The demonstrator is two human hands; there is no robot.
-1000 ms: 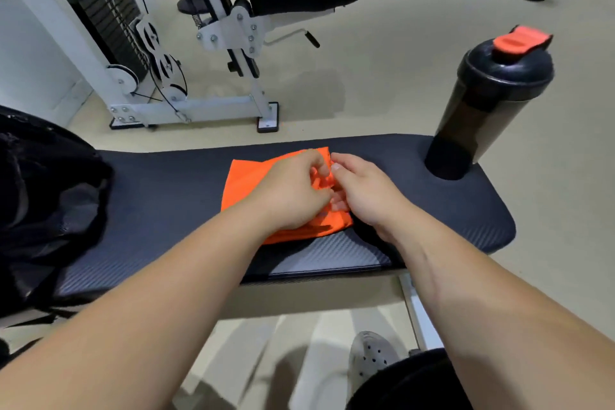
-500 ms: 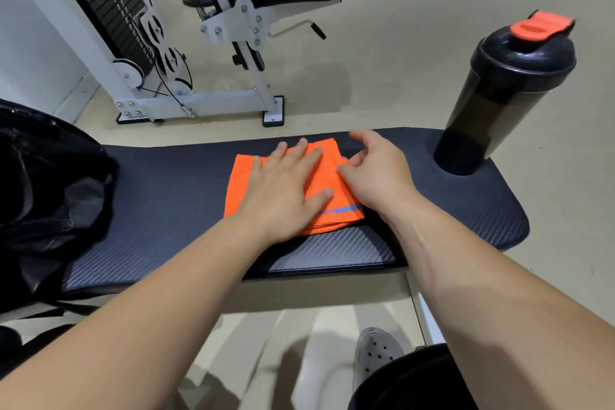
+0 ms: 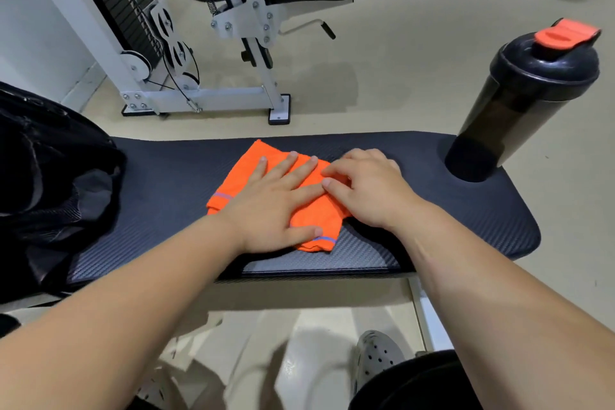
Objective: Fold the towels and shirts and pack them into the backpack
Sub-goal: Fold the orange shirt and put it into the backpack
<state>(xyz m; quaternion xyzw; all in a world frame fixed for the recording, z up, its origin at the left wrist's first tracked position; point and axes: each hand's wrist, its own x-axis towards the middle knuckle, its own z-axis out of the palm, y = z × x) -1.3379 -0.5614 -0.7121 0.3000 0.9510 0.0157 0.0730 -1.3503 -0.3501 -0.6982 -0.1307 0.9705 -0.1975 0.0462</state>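
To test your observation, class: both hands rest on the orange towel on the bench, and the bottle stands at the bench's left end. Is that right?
Not quite. The head view shows the bottle at the right end of the bench, not the left. The rest holds: the left hand and right hand rest on the orange towel on the bench.

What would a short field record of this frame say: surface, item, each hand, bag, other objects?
surface: black padded bench
item: orange cloth, folded small, lying on the bench
left hand: flat, pressing the cloth
right hand: fingers bent at the cloth's right edge; grip unclear
bag: black backpack at bench's left end
other: shaker bottle upright at right end
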